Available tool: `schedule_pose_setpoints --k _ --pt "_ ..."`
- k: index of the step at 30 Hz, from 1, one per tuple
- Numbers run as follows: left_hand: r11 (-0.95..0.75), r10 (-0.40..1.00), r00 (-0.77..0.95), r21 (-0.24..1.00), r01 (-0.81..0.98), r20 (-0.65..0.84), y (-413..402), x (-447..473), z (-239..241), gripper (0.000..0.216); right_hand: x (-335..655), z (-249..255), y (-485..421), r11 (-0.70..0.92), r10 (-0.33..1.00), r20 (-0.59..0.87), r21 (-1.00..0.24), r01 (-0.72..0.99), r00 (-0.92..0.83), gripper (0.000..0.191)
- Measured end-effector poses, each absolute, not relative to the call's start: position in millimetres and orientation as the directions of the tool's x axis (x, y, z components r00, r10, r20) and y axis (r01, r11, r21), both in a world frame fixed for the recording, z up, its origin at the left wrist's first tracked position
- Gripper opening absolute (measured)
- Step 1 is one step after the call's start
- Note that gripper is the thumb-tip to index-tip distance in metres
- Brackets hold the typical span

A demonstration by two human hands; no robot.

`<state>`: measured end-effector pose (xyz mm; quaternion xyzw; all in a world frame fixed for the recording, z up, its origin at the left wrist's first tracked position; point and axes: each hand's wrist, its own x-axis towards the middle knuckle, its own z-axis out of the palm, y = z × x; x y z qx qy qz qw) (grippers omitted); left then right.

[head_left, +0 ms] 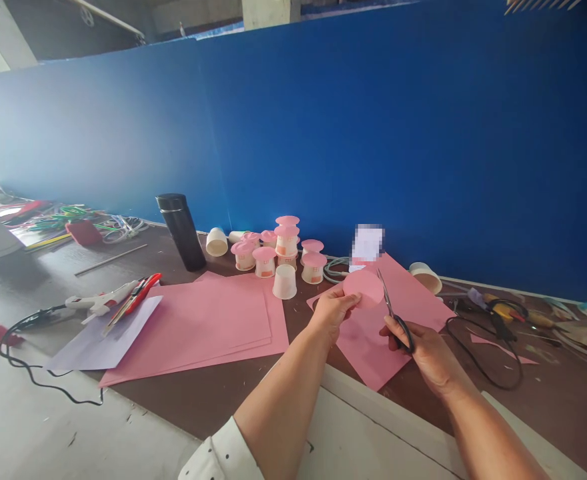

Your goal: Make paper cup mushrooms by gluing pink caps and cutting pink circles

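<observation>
Between thumb and fingers, my left hand pinches a round pink paper disc. My right hand grips the dark handles of a pair of scissors, whose blades point up beside the disc's right edge. Whether the blades touch the paper I cannot tell. Below both hands lies a pink sheet on the brown table. Left of them stand several white paper cups topped with pink discs, some stacked, and a plain white cup is upside down in front.
Pink sheets cover the left middle, with a glue gun and a red utility knife on pale paper. A black flask stands behind. Cables lie at right; a blue partition rises at the back.
</observation>
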<state>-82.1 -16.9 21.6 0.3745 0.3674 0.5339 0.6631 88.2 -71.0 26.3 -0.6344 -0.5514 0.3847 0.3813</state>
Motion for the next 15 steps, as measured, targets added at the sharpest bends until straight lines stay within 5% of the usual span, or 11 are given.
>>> schedule_pose_setpoints --k 15 --pt "0.147 0.984 0.155 0.891 -0.431 -0.087 -19.5 -82.2 25.7 0.036 85.3 26.7 -71.8 -0.093 0.991 -0.045 -0.903 0.42 0.123 0.051"
